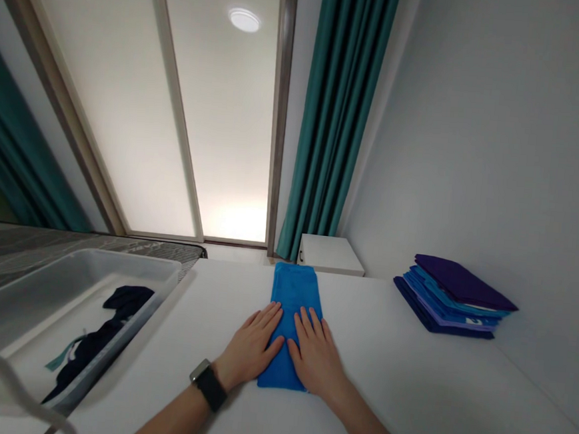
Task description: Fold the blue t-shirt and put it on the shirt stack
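A bright blue cloth [297, 284], folded into a long narrow strip, lies flat on the white table [201, 317]. My left hand [254, 344] rests flat on its left side, fingers stretched out and pointing away from me. Across from it, my right hand [316, 353] presses flat on the cloth's right side, fingers slightly spread. The two thumbs almost meet over the middle of the strip. Whether the cloth is a garment I cannot tell. On my left wrist sits a watch with a black band [211, 385].
A stack of folded cloths [456, 300] in purple, blue and navy stands at the right by the wall. To the left, a translucent plastic bin [165, 271] holds dark crumpled cloth [93, 345]. A grey curved tube [16, 383] crosses the lower left. Behind the table is a white cabinet [329, 250].
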Demonstrator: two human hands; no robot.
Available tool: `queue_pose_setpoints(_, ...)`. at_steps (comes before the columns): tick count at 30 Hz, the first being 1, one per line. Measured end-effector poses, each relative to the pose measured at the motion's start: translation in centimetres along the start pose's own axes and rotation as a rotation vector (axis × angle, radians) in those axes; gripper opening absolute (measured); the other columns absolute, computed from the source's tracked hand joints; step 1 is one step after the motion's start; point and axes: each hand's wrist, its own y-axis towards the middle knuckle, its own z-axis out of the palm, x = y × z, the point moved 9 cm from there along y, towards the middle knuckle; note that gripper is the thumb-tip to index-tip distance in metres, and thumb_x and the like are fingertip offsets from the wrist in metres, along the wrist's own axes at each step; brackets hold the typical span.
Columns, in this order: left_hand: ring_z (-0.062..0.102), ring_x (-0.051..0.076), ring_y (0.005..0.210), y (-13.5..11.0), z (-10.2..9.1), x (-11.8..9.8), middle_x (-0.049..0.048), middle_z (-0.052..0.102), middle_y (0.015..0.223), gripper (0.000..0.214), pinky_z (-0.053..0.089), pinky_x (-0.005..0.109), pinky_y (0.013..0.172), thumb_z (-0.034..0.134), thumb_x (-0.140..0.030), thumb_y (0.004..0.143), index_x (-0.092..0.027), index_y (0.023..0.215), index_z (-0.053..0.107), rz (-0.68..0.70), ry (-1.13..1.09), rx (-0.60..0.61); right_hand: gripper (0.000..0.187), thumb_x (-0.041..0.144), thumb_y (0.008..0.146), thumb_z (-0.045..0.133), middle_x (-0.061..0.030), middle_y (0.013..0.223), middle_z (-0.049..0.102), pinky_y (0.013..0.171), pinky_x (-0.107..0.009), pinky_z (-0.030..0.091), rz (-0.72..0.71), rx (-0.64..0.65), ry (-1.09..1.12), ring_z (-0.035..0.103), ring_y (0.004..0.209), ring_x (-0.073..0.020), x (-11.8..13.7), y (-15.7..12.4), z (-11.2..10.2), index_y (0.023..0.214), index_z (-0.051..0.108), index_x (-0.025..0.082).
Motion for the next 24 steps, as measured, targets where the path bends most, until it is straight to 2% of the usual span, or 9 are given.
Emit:
queue_pose_setpoints(10, 0.029, 0.022, 0.141, 0.05, -0.20, -0.04, 0.0079, 0.031, 0.154, 0.055, 0.029, 0.045, 0.114, 0.034, -0.045, 0.098, -0.019, 0.146, 0.034, 0.002, 0.003, 0.025, 0.060, 0.045, 0.097, 0.027, -0.0060, 0.156, 0.020, 0.116, -0.049, 0.016, -0.020, -0.027, 0.005, 0.014, 0.145, -0.0267, 0.11, -0.01, -0.46, 0.148, 0.031, 0.014)
queue_pose_setpoints(15, 0.029, 0.021, 0.141, 0.06, -0.32, -0.10, 0.0080, 0.031, 0.153, 0.055, 0.030, 0.044, 0.114, 0.034, -0.045, 0.098, -0.019, 0.147, 0.034, 0.006, 0.011, 0.016, 0.059, 0.043, 0.098, 0.024, -0.0064, 0.156, 0.017, 0.117, -0.046, 0.015, -0.006, 0.013, 0.013, 0.014, 0.145, -0.0240, -0.28, 0.08, -0.63, 0.149, 0.027, 0.012)
queue_pose_setpoints(19, 0.027, 0.022, 0.142, -0.09, -0.11, -0.25, 0.0085, 0.029, 0.154, 0.056, 0.029, 0.045, 0.114, 0.029, -0.046, 0.099, -0.018, 0.148, 0.032, 0.010, 0.043, 0.024, 0.063, 0.048, 0.097, 0.026, -0.0088, 0.157, 0.012, 0.117, -0.045, 0.014, 0.016, 0.000, 0.000, 0.010, 0.145, -0.0253, -0.39, 0.01, -0.53, 0.149, 0.026, 0.011)
queue_pose_setpoints(24, 0.027, 0.021, 0.142, -0.25, -0.33, -0.48, 0.0090, 0.028, 0.154, 0.055, 0.028, 0.046, 0.115, 0.026, -0.046, 0.100, -0.019, 0.148, 0.031, 0.055, 0.037, 0.005, 0.063, 0.048, 0.098, 0.024, -0.0090, 0.157, 0.014, 0.117, -0.047, 0.013, -0.002, -0.002, 0.028, 0.010, 0.145, -0.0249, -0.42, 0.12, -0.06, 0.149, 0.028, 0.011)
